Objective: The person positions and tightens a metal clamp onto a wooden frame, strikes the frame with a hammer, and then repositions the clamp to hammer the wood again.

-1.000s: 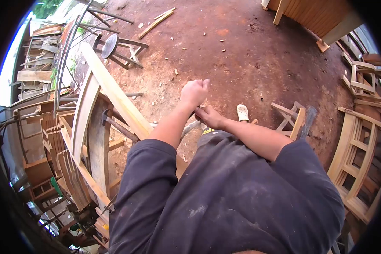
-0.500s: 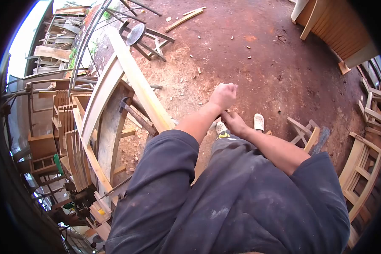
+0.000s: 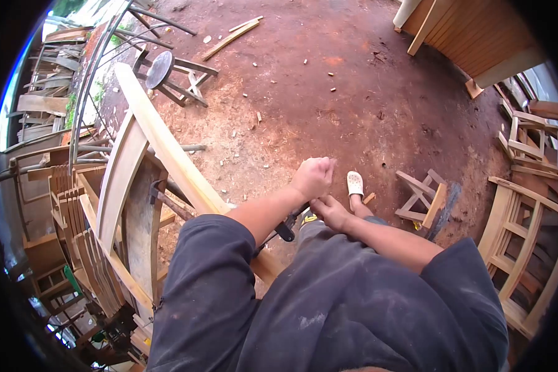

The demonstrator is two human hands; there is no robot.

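My left hand is closed in a fist in front of my body, knuckles up; what lies inside its fingers is hidden. Just below its wrist, my right hand has its fingers curled against a slim dark thing. A black piece with a flat rounded end shows under my left forearm, in line with those fingers; I cannot tell what kind of tool or fitting it is. Left of my forearm, a long pale board slants over a curved wooden piece. A hammer rests beside them.
A round-topped stool stands ahead on the left. Wooden chair frames line the right, near a small wooden stand. A slatted wooden piece is at the far right. Wood offcuts lie on the dirt floor.
The view has swung right, so the stool and boards sit further left. My hands stay together. The black piece under my left forearm now shows, and a clog-wearing foot has shifted.
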